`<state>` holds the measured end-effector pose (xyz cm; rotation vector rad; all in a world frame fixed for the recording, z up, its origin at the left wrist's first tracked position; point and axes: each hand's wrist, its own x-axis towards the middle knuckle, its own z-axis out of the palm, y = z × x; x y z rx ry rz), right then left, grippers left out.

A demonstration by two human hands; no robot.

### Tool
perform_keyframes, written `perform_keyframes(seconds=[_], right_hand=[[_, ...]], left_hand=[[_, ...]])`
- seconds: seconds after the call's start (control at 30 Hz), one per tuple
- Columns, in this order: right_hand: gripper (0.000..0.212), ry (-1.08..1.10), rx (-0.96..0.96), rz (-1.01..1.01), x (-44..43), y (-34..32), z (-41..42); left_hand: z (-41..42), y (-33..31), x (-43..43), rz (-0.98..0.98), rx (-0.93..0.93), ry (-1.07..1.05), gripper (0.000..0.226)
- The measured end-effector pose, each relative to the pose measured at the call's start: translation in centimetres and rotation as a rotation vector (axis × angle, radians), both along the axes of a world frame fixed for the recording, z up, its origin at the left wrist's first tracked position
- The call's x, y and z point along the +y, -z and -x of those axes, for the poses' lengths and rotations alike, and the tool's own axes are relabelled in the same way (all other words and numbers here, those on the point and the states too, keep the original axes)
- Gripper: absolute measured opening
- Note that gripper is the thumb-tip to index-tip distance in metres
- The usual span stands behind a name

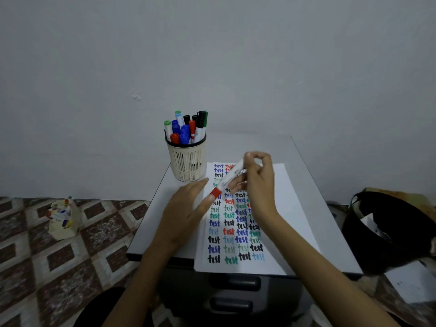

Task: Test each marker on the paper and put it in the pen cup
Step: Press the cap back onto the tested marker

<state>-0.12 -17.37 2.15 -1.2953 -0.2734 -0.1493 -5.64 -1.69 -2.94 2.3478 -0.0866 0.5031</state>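
Observation:
My right hand point(258, 182) grips a white marker with a red cap point(227, 181), held slanted above the paper, cap end pointing down-left. My left hand point(186, 208) lies flat with straight fingers on the left edge of the paper point(290, 208), its fingertips close to the red cap. The white paper carries several columns of the word "test" in blue, red, black and green. A beige slotted pen cup point(187, 161) stands behind the paper's left corner, packed with several capped markers in blue, red, black and green.
The paper lies on a small grey cabinet top point(304, 161) with drawers below, set against a plain wall. A small beige box point(62, 220) of markers sits on the patterned floor at left. A black bag point(389, 230) lies at right.

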Motion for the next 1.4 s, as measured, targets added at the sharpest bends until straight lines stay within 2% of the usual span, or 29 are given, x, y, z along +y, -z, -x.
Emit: perform_keyframes(seconds=[0.07,0.17,0.3,0.43,0.63,0.73,0.83,0.9,0.97,1.13,1.2,1.27,1.4], right_hand=[[0.02,-0.111,0.037,0.002,0.1,0.5,1.8],[0.023,-0.233,0.052,0.073,0.3,1.4,3.1],[0.022,-0.257,0.036,0.146,0.2,2.4,3.2],[0.026,-0.263,0.077,0.077,0.4,2.5,3.4],[0.018,-0.327,0.158,0.011,0.6,2.6,3.2],[0.016,-0.369,0.147,0.001,0.6,2.4,3.1],[0.014,-0.428,0.047,0.045,-0.2,1.9,2.6],[0.013,-0.455,-0.026,0.126,-0.8,1.4,2.4],[0.017,-0.426,-0.055,0.151,-1.3,1.0,2.1],[0.017,-0.197,0.07,-0.116,-4.8,0.3,-0.4],[0.012,-0.152,0.109,-0.086,-6.3,0.7,-1.3],[0.009,-0.153,0.125,0.009,-7.1,1.4,-1.6],[0.023,-0.247,0.19,0.007,-7.8,2.5,-1.4]], left_hand=[[0.5,-0.3,-0.4,-0.038,-0.01,0.08,0.053],[0.7,-0.4,-0.7,-0.071,-0.054,0.105,0.028],[1.0,-0.3,-0.7,-0.059,-0.025,0.161,0.013],[1.3,-0.5,-0.8,-0.092,-0.029,0.197,0.025],[1.5,-0.4,-0.6,-0.044,-0.076,0.217,0.044],[1.5,-0.4,-0.6,0.005,-0.079,0.218,0.031],[1.5,-0.4,-0.5,0.018,-0.12,0.212,0.018],[1.6,-0.4,-0.3,0.02,-0.133,0.198,0.028],[1.7,-0.4,-0.2,-0.066,-0.14,0.173,0.04],[0.8,0.4,-0.2,-0.286,-0.19,0.066,0.031],[0.1,1.1,0.0,-0.387,-0.179,0.133,0.035],[-0.3,1.3,0.2,-0.39,-0.15,0.168,0.041],[-0.5,1.4,0.1,-0.37,-0.123,0.158,0.048]])
